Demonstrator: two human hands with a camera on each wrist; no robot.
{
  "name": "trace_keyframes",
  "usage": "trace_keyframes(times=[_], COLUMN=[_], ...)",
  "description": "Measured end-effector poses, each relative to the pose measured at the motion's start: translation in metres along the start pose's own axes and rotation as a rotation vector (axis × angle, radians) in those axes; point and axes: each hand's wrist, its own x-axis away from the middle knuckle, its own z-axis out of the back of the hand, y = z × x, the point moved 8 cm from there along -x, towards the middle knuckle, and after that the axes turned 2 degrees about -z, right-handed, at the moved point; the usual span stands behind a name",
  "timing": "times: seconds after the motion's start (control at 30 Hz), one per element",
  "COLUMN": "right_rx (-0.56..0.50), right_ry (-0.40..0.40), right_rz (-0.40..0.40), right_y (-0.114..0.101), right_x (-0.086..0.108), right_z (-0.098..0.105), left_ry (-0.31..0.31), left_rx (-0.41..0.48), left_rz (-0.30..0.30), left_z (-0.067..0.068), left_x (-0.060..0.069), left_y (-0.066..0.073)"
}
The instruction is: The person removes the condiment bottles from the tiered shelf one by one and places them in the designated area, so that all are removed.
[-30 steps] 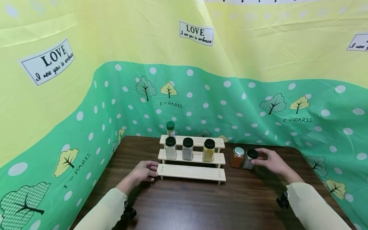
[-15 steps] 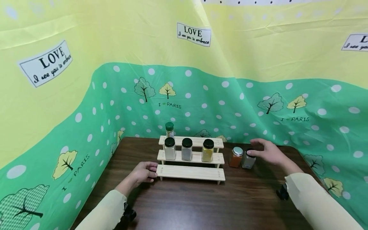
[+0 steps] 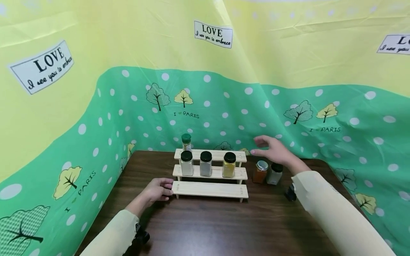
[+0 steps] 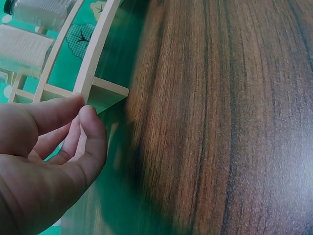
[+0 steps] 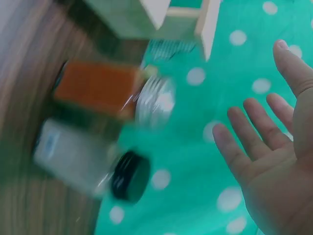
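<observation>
A three-step wooden rack (image 3: 209,189) stands on the table, its lowest step holding no jar. On the middle step are jars with white (image 3: 187,167), grey (image 3: 205,168) and yellow contents (image 3: 229,168); a green-capped bottle (image 3: 186,142) stands on the top step. My left hand (image 3: 156,191) pinches the lowest step's left end between thumb and fingers, seen closely in the left wrist view (image 4: 54,156). Fingers spread and holding nothing, my right hand (image 3: 275,152) hovers above and behind an orange jar with a silver lid (image 3: 259,173) and a black-capped grey jar (image 3: 274,175).
The dark wooden table (image 3: 205,227) extends in front of the rack. A green and yellow printed curtain (image 3: 237,106) hangs close behind the table and along its left and right sides.
My right hand has let go of the black-capped jar, risen and moved left, its fingers opening. That jar stays beside the orange one. My left hand keeps its place at the rack.
</observation>
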Motion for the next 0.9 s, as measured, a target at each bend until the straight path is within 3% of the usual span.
trace_keyframes(times=[0.27,0.5,0.9], right_rx=[-0.064,-0.093,-0.086], right_ry=[-0.003,-0.055,-0.146], right_rz=[0.050,0.090,0.111], right_y=[-0.053,-0.097,-0.148], right_x=[-0.034,-0.055,-0.078], right_z=[-0.027,-0.053,-0.093], left_ry=[-0.005,-0.013,-0.016], left_rx=[0.010,0.014,0.015], left_rz=[0.007,0.009,0.020], left_z=[0.002,0.001,0.001], left_x=[-0.001,-0.001,-0.001], left_y=[-0.001,-0.001,-0.001])
